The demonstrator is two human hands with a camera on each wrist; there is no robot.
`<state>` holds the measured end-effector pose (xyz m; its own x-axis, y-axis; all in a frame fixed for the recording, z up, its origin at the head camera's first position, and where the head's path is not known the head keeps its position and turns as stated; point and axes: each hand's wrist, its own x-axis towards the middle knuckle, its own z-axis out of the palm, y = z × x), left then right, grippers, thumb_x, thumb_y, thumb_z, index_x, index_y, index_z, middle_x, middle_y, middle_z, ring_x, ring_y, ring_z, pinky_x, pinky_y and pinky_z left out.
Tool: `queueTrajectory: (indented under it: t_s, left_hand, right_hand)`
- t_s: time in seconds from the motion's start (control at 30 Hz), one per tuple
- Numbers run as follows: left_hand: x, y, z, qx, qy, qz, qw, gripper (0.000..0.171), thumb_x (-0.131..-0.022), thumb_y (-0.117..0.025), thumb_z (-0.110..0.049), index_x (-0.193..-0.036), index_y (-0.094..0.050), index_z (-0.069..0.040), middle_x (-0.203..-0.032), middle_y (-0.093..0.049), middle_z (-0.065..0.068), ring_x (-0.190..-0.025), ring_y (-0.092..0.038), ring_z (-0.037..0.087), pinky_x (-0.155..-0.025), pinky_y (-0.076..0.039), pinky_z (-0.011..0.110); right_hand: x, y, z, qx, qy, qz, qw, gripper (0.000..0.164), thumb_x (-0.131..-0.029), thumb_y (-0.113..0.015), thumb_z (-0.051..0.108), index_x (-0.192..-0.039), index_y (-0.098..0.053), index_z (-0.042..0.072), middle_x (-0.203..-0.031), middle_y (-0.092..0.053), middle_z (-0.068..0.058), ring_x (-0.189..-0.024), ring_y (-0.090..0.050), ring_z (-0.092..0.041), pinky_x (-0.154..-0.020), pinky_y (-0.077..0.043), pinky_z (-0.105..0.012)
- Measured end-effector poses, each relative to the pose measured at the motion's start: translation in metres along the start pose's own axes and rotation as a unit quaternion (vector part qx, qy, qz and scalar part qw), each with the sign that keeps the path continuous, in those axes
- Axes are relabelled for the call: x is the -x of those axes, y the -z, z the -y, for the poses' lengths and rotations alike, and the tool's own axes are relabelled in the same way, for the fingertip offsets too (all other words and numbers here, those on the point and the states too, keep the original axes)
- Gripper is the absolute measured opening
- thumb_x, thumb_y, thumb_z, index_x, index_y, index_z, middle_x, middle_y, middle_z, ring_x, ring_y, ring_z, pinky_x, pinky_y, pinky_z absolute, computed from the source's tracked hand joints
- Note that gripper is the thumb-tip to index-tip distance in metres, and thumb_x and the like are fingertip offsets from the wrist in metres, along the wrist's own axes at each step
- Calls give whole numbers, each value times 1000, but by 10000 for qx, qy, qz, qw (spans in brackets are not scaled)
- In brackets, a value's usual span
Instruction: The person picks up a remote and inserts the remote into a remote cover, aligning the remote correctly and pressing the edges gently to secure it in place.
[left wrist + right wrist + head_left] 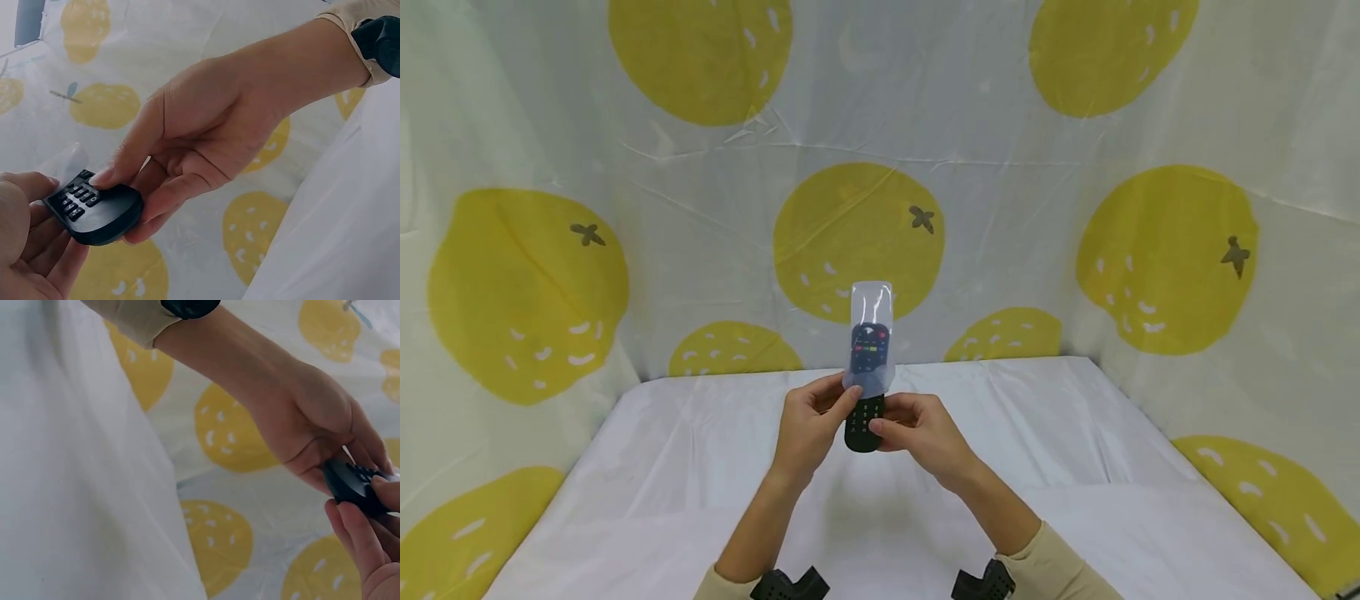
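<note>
A black remote control (864, 429) is held upright above the white surface, buttons facing me. Over its upper part sits a clear plastic sleeve (872, 302), which reaches past the remote's top end; the lower keypad is bare. My left hand (805, 423) pinches the sleeve's lower edge at the remote's left side. With thumb in front and fingers behind, my right hand (922, 429) grips the bare lower end of the remote from the right. In the left wrist view, the remote's rounded bottom end (109, 219) shows between both hands. The right wrist view shows that dark end (350, 484) partly covered by fingers.
A white cloth-covered table (715, 467) lies beneath the hands. Around it hangs a pale curtain (985, 250) printed with large yellow fruit, at the back and both sides. Dark wrist devices (790, 585) sit at the sleeve cuffs.
</note>
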<state>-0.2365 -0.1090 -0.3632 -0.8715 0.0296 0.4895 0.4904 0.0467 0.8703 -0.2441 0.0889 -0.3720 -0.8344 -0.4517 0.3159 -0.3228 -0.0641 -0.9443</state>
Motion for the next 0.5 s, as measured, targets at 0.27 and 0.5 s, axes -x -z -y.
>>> queueTrajectory:
  t_s: [0.27,0.5]
  left_hand:
    - [-1,3,5,59,-27,128,9999,32,-97,-76,-15,-124,-73,2,-110,-75,12,-97,-73,25,-89,-58,31]
    - [-1,5,3,-169,-245,-150,9994,28,-94,-78,-9,-119,-75,3,-105,-76,11,-94,-73,25,-84,-59,31]
  right_hand:
    - [-1,-1,-4,296,-1,-167,9994,32,-98,-70,4,-125,-65,-13,-108,-73,-21,-95,-74,-31,-81,-61,-39]
    - [0,-1,3,548,201,-835,9948,43,-102,-68,16,-140,-57,0,-119,-70,-20,-104,-72,-32,-86,-60,-38]
